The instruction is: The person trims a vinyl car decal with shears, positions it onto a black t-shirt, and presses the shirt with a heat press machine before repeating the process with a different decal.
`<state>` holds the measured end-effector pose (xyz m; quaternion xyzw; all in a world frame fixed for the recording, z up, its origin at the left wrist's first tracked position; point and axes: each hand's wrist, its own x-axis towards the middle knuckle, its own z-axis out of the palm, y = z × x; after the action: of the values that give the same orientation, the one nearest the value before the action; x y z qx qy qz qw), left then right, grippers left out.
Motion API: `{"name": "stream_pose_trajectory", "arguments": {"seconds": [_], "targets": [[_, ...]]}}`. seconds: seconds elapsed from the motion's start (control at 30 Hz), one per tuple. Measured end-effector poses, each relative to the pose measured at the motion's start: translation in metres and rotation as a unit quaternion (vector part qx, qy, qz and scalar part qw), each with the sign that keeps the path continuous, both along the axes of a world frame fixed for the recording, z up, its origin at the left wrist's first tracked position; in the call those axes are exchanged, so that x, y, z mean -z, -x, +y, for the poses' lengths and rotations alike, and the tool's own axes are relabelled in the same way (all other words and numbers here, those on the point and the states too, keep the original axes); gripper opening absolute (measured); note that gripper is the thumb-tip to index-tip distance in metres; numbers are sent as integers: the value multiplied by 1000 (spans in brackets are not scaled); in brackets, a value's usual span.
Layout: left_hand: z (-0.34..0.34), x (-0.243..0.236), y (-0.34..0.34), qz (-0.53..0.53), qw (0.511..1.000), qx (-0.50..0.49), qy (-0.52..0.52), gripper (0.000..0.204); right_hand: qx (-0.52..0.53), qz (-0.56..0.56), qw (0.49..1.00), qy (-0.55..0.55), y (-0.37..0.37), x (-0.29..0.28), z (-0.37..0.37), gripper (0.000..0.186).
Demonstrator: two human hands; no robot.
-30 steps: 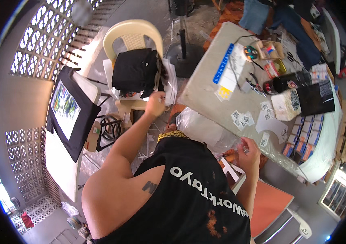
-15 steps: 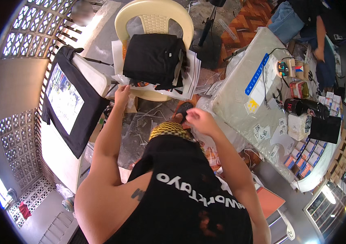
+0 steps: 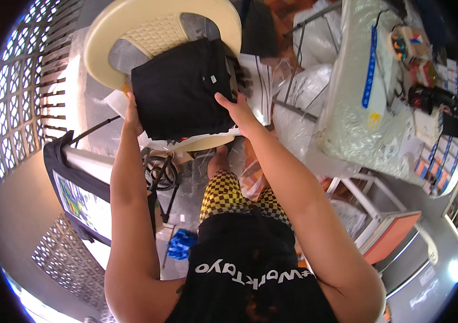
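Observation:
A stack of folded black fabric point(image 3: 178, 94), with a small pale label on top, sits on a cream plastic chair point(image 3: 102, 46) over pale sheets point(image 3: 258, 86). My left hand point(image 3: 133, 110) grips the stack's left side, its fingers partly hidden. My right hand point(image 3: 234, 107) grips the opposite side, with the thumb lying on the black fabric near the label.
A plastic-covered table point(image 3: 336, 134) bearing small items stands right, beside bagged white bundles point(image 3: 320, 48). Black cloth with a printed panel point(image 3: 78, 202) drapes over a table at left. A coiled black object point(image 3: 159, 172), blue plastic point(image 3: 180, 245) and a white-framed stool point(image 3: 388, 231) sit low.
Both my hands have moved forward onto opposite sides of the black stack and closed on it. My view has shifted closer to the chair. The other person's arm seen at right is out of view.

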<state>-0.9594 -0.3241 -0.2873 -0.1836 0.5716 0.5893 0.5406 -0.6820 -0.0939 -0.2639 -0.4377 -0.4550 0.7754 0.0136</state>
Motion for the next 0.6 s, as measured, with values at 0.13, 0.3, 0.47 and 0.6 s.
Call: {"name": "stream_pose_trajectory", "arguments": {"seconds": [0.13, 0.3, 0.47, 0.6], "targets": [[10, 21, 14, 4, 998, 18, 68, 94, 1, -136, 988, -75, 16, 34, -1, 127], [-12, 64, 30, 32, 997, 12, 71, 88, 14, -93, 994, -64, 14, 48, 7, 123], [-8, 70, 38, 8, 995, 38, 96, 84, 136, -29, 986, 92, 6, 65, 30, 92], [-11, 71, 46, -2, 992, 52, 118, 81, 93, -77, 989, 90, 15, 97, 16, 68]]}}
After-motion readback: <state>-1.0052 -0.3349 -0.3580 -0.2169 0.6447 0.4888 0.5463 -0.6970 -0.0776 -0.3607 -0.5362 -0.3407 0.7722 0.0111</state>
